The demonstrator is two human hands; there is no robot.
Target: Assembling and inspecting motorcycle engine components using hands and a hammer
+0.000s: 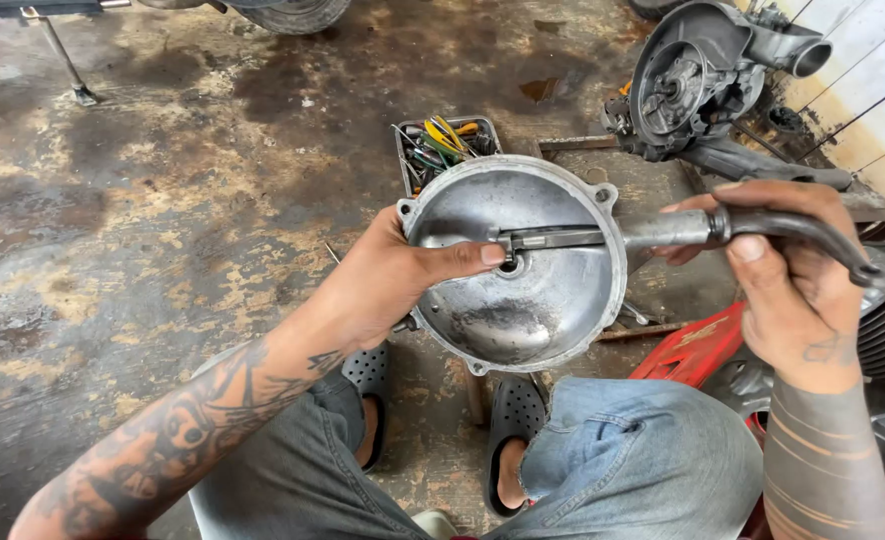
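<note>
The left hand [383, 285] grips the round metal cover [513, 265] above the knees, thumb pressed beside its centre hole; the right hand [788, 265] clasps the lever [663, 232]. The lever's tip could slip and nick that thumb.

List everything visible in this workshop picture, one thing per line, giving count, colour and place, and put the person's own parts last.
Round dished metal engine cover: one, silver-grey, centre, held up.
Long metal tool with dark curved handle: one, grey and black, tip at the cover's centre hole.
Small metal tray of hand tools: one, grey with yellow and green handles, on the floor behind the cover.
Stripped engine casing: one, dark grey, top right.
Red plastic panel: one, right of the knees.
Stained concrete floor: brown-grey.
Black perforated sandals: two, on the feet.
Blue jeans: one pair.
Left hand: grips the cover's rim.
Right hand: holds the tool's handle.
</note>
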